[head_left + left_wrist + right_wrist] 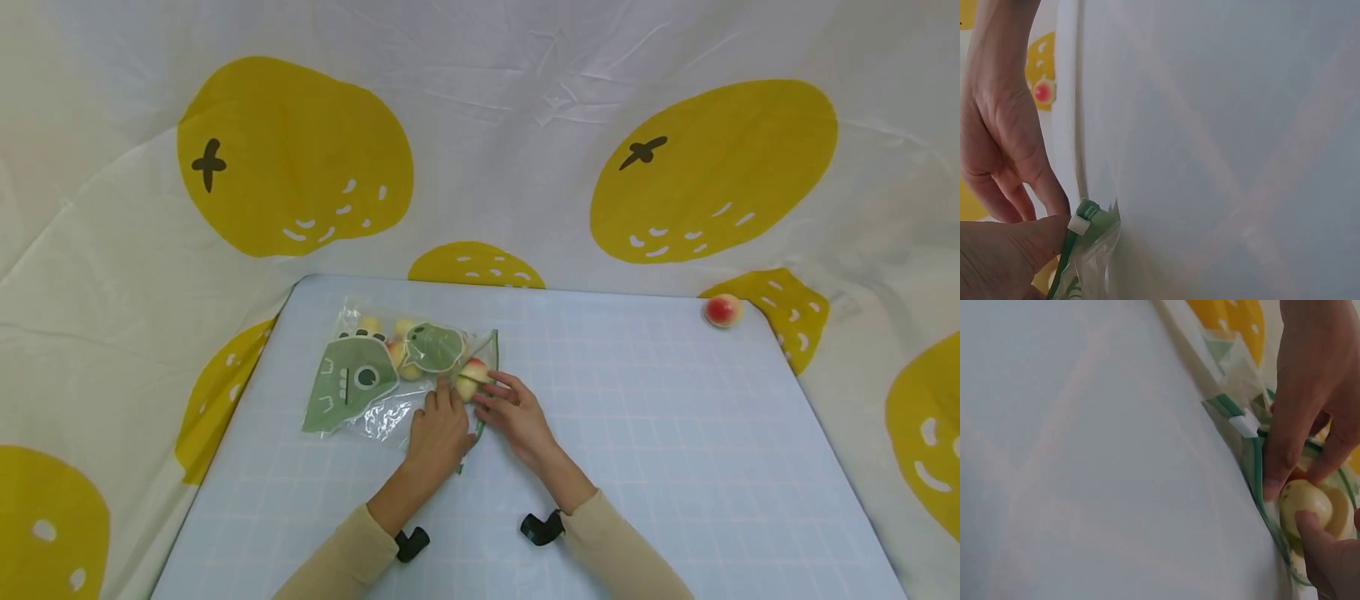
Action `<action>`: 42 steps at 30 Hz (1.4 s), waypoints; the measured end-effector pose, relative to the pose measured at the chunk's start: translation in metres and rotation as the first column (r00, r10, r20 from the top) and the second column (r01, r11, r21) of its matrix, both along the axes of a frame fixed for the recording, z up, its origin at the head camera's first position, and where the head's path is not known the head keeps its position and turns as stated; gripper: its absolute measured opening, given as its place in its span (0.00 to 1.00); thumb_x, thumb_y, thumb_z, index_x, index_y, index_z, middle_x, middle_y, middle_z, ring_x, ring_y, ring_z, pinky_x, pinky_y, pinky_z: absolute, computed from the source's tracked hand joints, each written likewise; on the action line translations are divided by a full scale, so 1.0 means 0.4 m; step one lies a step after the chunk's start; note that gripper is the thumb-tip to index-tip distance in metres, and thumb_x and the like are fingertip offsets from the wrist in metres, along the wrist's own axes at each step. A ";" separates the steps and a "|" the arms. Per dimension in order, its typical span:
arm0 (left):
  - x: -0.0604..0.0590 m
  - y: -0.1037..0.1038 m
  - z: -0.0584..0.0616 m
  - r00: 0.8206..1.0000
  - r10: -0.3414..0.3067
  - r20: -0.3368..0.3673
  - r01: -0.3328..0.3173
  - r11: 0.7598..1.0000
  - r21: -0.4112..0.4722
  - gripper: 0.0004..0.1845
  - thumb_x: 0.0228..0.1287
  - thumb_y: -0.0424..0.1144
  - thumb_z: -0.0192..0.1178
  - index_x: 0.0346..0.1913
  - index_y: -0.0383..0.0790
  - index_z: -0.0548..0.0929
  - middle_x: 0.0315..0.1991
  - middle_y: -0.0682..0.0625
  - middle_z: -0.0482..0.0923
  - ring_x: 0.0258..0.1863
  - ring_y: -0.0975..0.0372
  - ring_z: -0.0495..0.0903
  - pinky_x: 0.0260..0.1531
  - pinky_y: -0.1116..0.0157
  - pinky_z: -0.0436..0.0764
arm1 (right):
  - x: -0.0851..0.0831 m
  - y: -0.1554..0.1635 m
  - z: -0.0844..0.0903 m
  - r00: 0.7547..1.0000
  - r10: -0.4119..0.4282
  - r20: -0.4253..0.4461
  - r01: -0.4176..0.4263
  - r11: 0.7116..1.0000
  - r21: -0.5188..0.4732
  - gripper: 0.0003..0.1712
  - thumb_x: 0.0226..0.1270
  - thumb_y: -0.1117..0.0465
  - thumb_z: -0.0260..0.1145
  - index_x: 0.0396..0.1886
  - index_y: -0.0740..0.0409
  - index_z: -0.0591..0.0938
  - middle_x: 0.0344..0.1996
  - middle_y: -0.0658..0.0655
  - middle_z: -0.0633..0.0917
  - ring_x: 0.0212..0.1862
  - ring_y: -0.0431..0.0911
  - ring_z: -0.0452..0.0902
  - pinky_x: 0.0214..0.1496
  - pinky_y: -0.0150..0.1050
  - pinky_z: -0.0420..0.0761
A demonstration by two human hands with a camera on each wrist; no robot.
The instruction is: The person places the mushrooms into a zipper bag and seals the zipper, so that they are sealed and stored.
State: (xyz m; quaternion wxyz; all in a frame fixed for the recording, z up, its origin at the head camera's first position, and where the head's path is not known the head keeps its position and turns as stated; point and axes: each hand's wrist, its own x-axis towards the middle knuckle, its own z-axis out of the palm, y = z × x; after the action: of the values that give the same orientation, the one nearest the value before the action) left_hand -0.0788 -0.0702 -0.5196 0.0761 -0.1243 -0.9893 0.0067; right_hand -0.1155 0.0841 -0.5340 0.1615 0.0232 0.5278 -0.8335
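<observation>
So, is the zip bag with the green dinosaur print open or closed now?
Open. The zip bag's green mouth gapes at the right end, and the right hand's fingers reach through it around a peach.

Clear plastic zip bag (375, 383) with green dinosaur prints and a green zipper edge, lying flat at ten o'clock from my hands, mouth open toward three o'clock. Small yellow-and-red round fruit (471, 379) sits in the mouth; more fruit lies inside the bag. White slider (1244, 423) rides the zipper track.
</observation>
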 end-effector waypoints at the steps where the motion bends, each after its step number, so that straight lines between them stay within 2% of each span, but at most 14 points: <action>1: 0.000 0.001 0.000 1.000 0.001 0.000 -0.001 1.000 0.000 0.51 0.47 0.58 0.78 0.63 0.20 0.71 0.66 0.25 0.64 0.52 0.43 0.75 0.34 0.53 0.81 | -0.004 -0.002 -0.001 1.000 0.006 0.011 -0.006 1.000 -0.010 0.29 0.71 0.77 0.53 0.71 0.67 0.65 0.62 0.75 0.72 0.60 0.62 0.76 0.60 0.53 0.76; 9: -0.002 0.009 0.002 1.000 0.013 -0.002 -0.013 1.000 0.002 0.54 0.47 0.58 0.78 0.65 0.19 0.69 0.67 0.26 0.62 0.55 0.43 0.73 0.36 0.53 0.81 | -0.041 -0.015 -0.005 0.996 0.049 0.070 -0.042 0.994 -0.097 0.31 0.71 0.79 0.51 0.73 0.64 0.64 0.62 0.74 0.73 0.60 0.61 0.76 0.58 0.52 0.77; 16: 0.002 0.012 0.004 0.998 -0.005 -0.056 0.004 1.000 -0.015 0.53 0.44 0.58 0.79 0.63 0.20 0.71 0.67 0.26 0.63 0.55 0.43 0.73 0.33 0.55 0.81 | -0.063 -0.022 -0.007 0.990 0.121 0.067 -0.115 0.990 -0.086 0.33 0.72 0.79 0.49 0.75 0.62 0.62 0.64 0.73 0.71 0.59 0.57 0.76 0.56 0.47 0.79; 20: 0.004 0.013 0.008 0.999 0.000 -0.048 -0.001 1.000 -0.025 0.53 0.45 0.58 0.79 0.64 0.20 0.71 0.68 0.26 0.61 0.56 0.43 0.73 0.34 0.55 0.81 | -0.074 -0.027 -0.004 0.986 0.160 0.056 -0.155 0.984 -0.089 0.34 0.71 0.80 0.47 0.76 0.63 0.60 0.66 0.74 0.69 0.58 0.54 0.76 0.53 0.45 0.80; 26: 0.003 0.013 0.005 0.998 -0.002 -0.061 0.000 1.000 -0.029 0.53 0.43 0.58 0.80 0.63 0.21 0.72 0.69 0.27 0.61 0.54 0.44 0.73 0.32 0.57 0.80 | -0.084 -0.044 0.000 0.981 0.182 0.067 -0.176 0.980 -0.091 0.37 0.69 0.82 0.48 0.77 0.64 0.57 0.67 0.74 0.67 0.63 0.58 0.71 0.57 0.48 0.77; 29: 0.003 0.013 0.004 0.998 -0.006 -0.062 0.004 0.999 -0.032 0.52 0.43 0.58 0.80 0.62 0.22 0.73 0.69 0.26 0.60 0.55 0.44 0.73 0.31 0.57 0.80 | -0.091 -0.052 -0.002 0.978 0.196 0.073 -0.189 0.977 -0.096 0.39 0.67 0.83 0.47 0.77 0.64 0.56 0.68 0.74 0.67 0.60 0.56 0.73 0.57 0.47 0.77; 33: 0.007 0.013 0.008 0.999 -0.006 -0.042 0.005 1.000 -0.028 0.50 0.45 0.58 0.79 0.62 0.22 0.73 0.70 0.26 0.59 0.56 0.43 0.72 0.33 0.56 0.80 | -0.103 -0.057 -0.008 0.969 0.236 0.072 -0.227 0.967 -0.117 0.44 0.60 0.86 0.42 0.78 0.64 0.55 0.68 0.74 0.66 0.54 0.52 0.76 0.55 0.44 0.77; 37: 0.010 0.013 0.009 0.999 -0.003 -0.045 0.002 1.000 -0.026 0.50 0.45 0.58 0.79 0.62 0.22 0.73 0.70 0.26 0.59 0.56 0.44 0.72 0.33 0.56 0.80 | -0.116 -0.058 -0.013 0.958 0.276 0.076 -0.263 0.953 -0.152 0.48 0.55 0.89 0.40 0.78 0.65 0.52 0.69 0.74 0.65 0.53 0.50 0.76 0.55 0.42 0.77; 42: 0.009 0.014 0.013 0.999 0.004 -0.039 -0.006 0.999 -0.036 0.51 0.44 0.58 0.79 0.63 0.24 0.73 0.70 0.27 0.59 0.58 0.44 0.71 0.34 0.56 0.80 | -0.131 -0.059 -0.014 0.938 0.342 0.053 -0.327 0.926 -0.187 0.48 0.55 0.89 0.40 0.78 0.64 0.53 0.64 0.68 0.71 0.46 0.46 0.72 0.50 0.38 0.76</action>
State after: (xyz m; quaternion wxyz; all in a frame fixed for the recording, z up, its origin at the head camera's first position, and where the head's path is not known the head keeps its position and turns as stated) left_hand -0.0750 -0.0646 -0.5144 0.0930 -0.1231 -0.9877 0.0270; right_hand -0.1678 0.0606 -0.5398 0.3251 -0.0461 0.4412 -0.8352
